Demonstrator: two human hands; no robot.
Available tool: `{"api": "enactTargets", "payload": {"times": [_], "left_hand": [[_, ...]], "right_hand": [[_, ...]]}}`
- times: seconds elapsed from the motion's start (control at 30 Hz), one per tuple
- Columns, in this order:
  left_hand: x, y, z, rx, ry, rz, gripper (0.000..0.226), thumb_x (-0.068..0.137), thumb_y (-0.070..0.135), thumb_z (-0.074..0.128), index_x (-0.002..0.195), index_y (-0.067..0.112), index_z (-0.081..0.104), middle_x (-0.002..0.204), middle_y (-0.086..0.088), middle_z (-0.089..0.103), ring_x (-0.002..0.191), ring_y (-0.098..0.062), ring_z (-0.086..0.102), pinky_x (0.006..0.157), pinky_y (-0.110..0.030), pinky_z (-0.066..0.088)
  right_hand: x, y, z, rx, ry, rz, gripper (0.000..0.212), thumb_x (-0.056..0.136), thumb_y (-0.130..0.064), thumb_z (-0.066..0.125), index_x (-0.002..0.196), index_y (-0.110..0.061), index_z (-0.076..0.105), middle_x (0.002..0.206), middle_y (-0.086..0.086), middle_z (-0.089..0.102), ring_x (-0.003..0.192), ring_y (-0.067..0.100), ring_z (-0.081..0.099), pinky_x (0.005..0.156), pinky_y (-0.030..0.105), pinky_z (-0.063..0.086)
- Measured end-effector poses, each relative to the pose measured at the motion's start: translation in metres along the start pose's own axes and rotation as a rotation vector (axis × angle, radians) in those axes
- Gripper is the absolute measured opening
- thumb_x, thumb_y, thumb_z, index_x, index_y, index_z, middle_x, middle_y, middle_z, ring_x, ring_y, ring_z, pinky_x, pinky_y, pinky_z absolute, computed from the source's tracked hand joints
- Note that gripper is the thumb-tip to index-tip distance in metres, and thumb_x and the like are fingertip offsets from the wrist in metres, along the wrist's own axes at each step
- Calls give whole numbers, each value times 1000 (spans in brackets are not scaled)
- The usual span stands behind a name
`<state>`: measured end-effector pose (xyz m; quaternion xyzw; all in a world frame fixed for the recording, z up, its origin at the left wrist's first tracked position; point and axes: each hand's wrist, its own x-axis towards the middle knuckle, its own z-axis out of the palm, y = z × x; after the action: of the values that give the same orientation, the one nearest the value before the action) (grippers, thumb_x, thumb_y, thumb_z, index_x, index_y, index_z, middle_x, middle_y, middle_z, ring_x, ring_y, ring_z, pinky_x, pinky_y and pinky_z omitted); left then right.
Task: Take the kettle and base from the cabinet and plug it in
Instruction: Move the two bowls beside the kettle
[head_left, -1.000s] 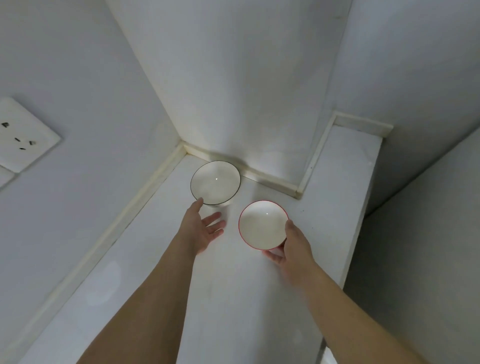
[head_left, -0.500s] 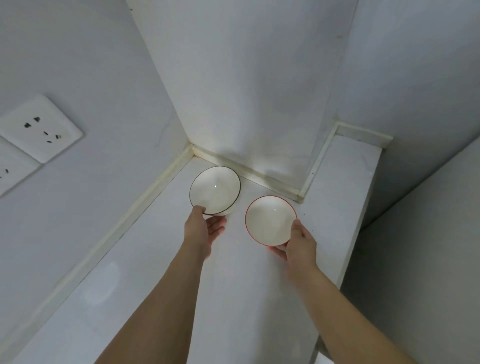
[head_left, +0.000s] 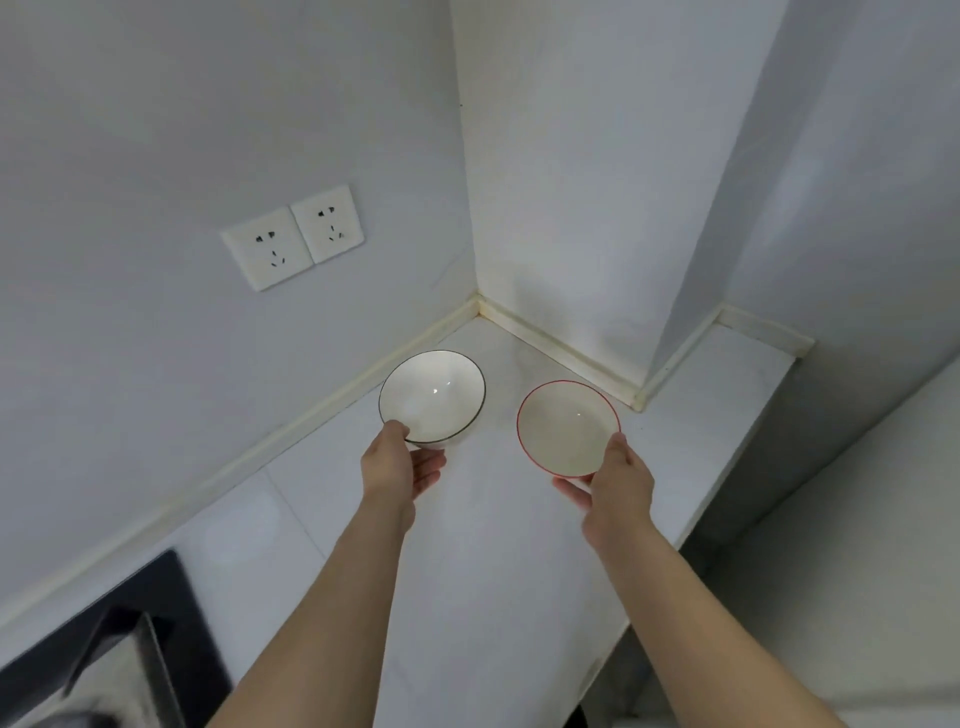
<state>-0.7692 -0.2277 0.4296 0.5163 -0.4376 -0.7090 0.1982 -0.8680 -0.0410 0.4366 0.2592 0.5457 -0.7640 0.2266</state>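
My left grip (head_left: 397, 462) pinches the black-rimmed bowl (head_left: 432, 397) and my right grip (head_left: 613, 483) the red-rimmed bowl (head_left: 568, 427), both near the table's (head_left: 467, 571) corner, below the wall sockets (head_left: 292, 236); no kettle shows.

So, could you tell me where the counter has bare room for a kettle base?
Bare counter lies between the hob and the left hand, below the wall sockets. The right-hand ledge is bare too. The corner is crowded: the black-rimmed bowl and red-rimmed bowl, each gripped, right hand.

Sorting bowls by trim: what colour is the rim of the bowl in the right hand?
Red, a thin line round the white bowl; the head view shows it.
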Motion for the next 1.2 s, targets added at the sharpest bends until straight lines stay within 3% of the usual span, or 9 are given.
{"api": "enactTargets", "payload": {"times": [0.13,0.37,0.73,0.9,1.0,1.2], "left_hand": [[-35,-7,-53,-35,52,14,13,83,28,46,88,20,55,74,-15,70,60,-25,68,72,-37,58],[-98,-25,-129,-85,159,45,18,83,28,44,89,17,57,76,-17,70,59,-26,67,72,-38,58],[-210,-54,-246,-301,483,127,14,85,27,44,91,19,55,65,-14,72,61,-28,65,67,-35,56],[-264,-75,-323,-406,615,117,25,91,29,48,115,24,50,82,-14,75,64,-23,71,62,-33,59],[-296,-87,-367,-450,663,132,20,91,29,45,110,24,48,73,-13,75,66,-24,69,68,-34,58],[-366,-116,-474,-463,736,170,9,90,28,44,83,27,51,78,-21,72,72,-27,64,74,-40,57]], "right_hand": [[-46,24,-2,-32,-34,3,37,99,-34,45,133,-21,51,129,8,51,112,34,57,59,38,60],[-103,55,-3,-107,-135,56,38,99,-35,44,132,-18,51,129,11,52,111,35,58,62,42,58],[-201,124,0,-382,-416,137,39,97,-37,44,129,-17,54,125,11,55,104,33,63,58,38,58],[-268,174,1,-505,-551,166,38,98,-35,44,131,-18,52,127,10,53,107,35,60,61,40,60],[-309,204,1,-540,-613,185,37,98,-34,46,130,-18,51,129,11,51,110,37,57,70,46,61],[-410,287,-14,-568,-698,237,37,97,-33,46,131,-19,49,131,14,51,113,38,55,77,50,59]]}}
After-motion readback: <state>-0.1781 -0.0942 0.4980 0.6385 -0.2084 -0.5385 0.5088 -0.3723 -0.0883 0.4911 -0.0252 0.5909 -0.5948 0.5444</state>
